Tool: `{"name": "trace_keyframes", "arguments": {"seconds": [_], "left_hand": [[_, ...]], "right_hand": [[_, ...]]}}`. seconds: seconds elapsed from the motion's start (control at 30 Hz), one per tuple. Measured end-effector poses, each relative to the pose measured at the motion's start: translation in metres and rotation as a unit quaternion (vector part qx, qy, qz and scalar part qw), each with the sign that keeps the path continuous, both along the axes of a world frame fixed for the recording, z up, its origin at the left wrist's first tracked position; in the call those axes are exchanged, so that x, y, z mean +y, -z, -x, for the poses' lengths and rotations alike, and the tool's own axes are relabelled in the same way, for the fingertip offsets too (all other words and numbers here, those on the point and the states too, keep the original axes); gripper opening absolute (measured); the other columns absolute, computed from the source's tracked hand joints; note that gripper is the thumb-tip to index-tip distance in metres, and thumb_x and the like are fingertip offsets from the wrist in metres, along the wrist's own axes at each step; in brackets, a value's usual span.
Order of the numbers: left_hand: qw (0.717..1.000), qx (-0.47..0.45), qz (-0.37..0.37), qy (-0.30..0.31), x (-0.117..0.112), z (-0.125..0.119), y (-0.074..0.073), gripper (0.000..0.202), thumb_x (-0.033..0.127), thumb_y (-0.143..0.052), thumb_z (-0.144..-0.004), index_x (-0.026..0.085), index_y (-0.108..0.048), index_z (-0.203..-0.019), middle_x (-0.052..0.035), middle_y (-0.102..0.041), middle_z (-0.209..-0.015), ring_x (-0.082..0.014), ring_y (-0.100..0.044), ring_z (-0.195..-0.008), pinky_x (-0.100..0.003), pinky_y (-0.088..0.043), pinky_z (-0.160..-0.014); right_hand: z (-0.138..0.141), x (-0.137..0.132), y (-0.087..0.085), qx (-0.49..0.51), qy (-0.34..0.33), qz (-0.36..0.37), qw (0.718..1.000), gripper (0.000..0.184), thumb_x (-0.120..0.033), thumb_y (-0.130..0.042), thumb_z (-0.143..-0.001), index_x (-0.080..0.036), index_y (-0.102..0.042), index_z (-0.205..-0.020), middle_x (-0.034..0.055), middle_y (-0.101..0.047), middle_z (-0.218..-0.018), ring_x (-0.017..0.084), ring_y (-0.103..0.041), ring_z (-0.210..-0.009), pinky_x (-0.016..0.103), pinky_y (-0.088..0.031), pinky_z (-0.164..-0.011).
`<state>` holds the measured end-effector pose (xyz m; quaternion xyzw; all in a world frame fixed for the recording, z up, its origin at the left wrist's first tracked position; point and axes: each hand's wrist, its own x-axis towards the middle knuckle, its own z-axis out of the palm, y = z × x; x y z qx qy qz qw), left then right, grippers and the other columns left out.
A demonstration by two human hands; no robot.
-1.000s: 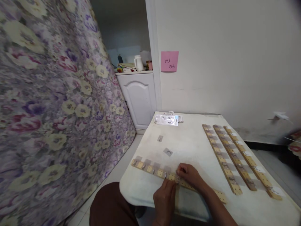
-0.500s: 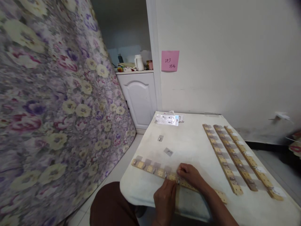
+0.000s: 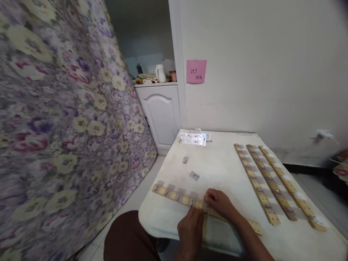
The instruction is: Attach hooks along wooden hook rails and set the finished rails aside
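A wooden strip (image 3: 185, 199) with small holes lies slantwise along the near side of the table, and several clear adhesive hooks sit along it. My left hand (image 3: 191, 225) is closed at the strip's near edge, its fingertips pressed on the wood around the middle. Across from it, my right hand (image 3: 219, 201) has curled fingers at the far edge, beside a metal hook (image 3: 206, 209) on the strip. Whatever its fingertips pinch is hidden. Beyond the strip lie two loose clear adhesive hooks, one nearer (image 3: 194, 175) and one farther (image 3: 185, 160).
Three more wooden strips with hooks, including a left one (image 3: 257, 183), lie on the table's right side. Clear hook packaging (image 3: 192, 139) rests at the back. A floral curtain (image 3: 67, 127) hangs at left, and a white wall (image 3: 258, 72) stands behind the table.
Both hands stay at nearly the same place on the strip. The hook between them looks slightly turned; little else differs beyond a small camera shift.
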<state>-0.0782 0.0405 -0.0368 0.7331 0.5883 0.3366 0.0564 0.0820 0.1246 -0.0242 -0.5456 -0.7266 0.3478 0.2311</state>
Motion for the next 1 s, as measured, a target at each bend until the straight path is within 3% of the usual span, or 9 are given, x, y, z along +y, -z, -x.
{"name": "trace_keyframes", "arguments": {"seconds": [0.47, 0.67, 1.0], "left_hand": [[1.0, 0.016, -0.008, 0.002, 0.002, -0.0016, 0.0024, 0.019, 0.021, -0.044, -0.091, 0.025, -0.061, -0.084, 0.0013, -0.063, -0.076, -0.0114, -0.061, -0.068, -0.019, -0.044, -0.062], [1.0, 0.009, -0.012, 0.005, 0.0013, -0.0026, -0.0011, 0.019, 0.019, -0.044, -0.089, 0.025, -0.062, -0.082, 0.0012, -0.064, -0.077, -0.0115, -0.062, -0.068, -0.018, -0.044, -0.06], [1.0, 0.01, -0.017, -0.001, 0.0026, -0.0032, 0.0006, 0.02, 0.019, -0.044, -0.089, 0.024, -0.062, -0.084, 0.0011, -0.064, -0.078, -0.0109, -0.062, -0.068, -0.017, -0.044, -0.06]], "right_hand": [[-0.0007, -0.0013, 0.0013, 0.027, 0.006, -0.018, 0.999, 0.012, -0.025, -0.052, -0.075, -0.019, -0.06, -0.069, -0.0005, -0.062, -0.066, 0.014, -0.054, -0.064, 0.022, -0.033, -0.057], [-0.0025, -0.0026, 0.0048, 0.076, 0.007, 0.001, 0.997, 0.022, -0.027, -0.053, -0.076, -0.022, -0.064, -0.094, -0.0018, -0.064, -0.069, 0.014, -0.053, -0.062, 0.023, -0.036, -0.058], [-0.0056, -0.002, 0.0032, 0.116, -0.008, 0.018, 0.993, 0.022, -0.025, -0.061, -0.07, -0.02, -0.066, -0.091, -0.0016, -0.061, -0.069, 0.013, -0.052, -0.063, 0.023, -0.037, -0.059]]}}
